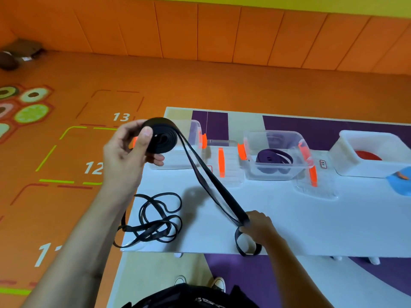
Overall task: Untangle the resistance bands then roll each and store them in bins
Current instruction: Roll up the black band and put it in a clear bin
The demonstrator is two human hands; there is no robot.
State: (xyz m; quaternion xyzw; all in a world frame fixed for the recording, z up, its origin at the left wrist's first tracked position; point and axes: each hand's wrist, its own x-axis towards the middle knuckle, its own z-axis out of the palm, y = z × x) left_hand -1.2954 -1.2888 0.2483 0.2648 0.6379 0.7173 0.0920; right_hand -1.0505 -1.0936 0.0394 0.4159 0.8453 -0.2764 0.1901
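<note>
My left hand (pixel 129 152) holds a partly rolled wide black band (pixel 162 136) up above the table's left end. Its two loose strands (pixel 213 187) run down and right to my right hand (pixel 258 225), which pinches them near the table's front edge; the band's end loop hangs below that hand. A thin black band (pixel 155 218) lies tangled on the white table (pixel 300 223) at the front left, partly over the edge. A rolled purple band (pixel 274 157) sits in the middle clear bin (pixel 278 172). A red band (pixel 368 155) lies in the white bin (pixel 355 165) at right.
A clear bin (pixel 191 132) with orange clips stands behind the black roll, partly hidden. Two clear lids (pixel 229 172) with orange clips lie beside the bins. A blue object (pixel 400 181) is at the right edge. Orange floor lies left of the table.
</note>
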